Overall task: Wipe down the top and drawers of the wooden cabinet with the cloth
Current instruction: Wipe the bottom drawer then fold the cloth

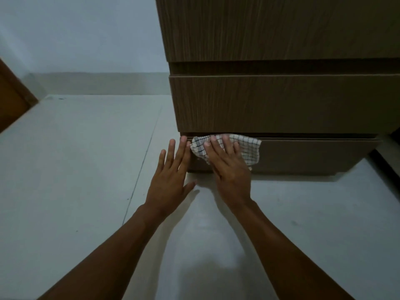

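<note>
1. Cloth point(240, 148) lies against the bottom drawer point(313, 156) of the wooden cabinet point(281, 35), at its left end.
2. Right hand point(229, 167) presses it flat-fingered, gripping nothing; left hand point(171, 169), fingers straight, seemingly touches the drawer's corner.
3. Soft, light, floppy: pin it under a spread palm.

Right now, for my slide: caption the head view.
Right hand presses white checked cloth on bottom drawer of brown wooden cabinet; left hand flat beside it.

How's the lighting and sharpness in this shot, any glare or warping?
Head view: dim, bluish light; a pale sheen on the floor between the forearms; wide-angle bend slants the sides of the cabinet; the left hand, right hand and cloth look sharp.
</note>
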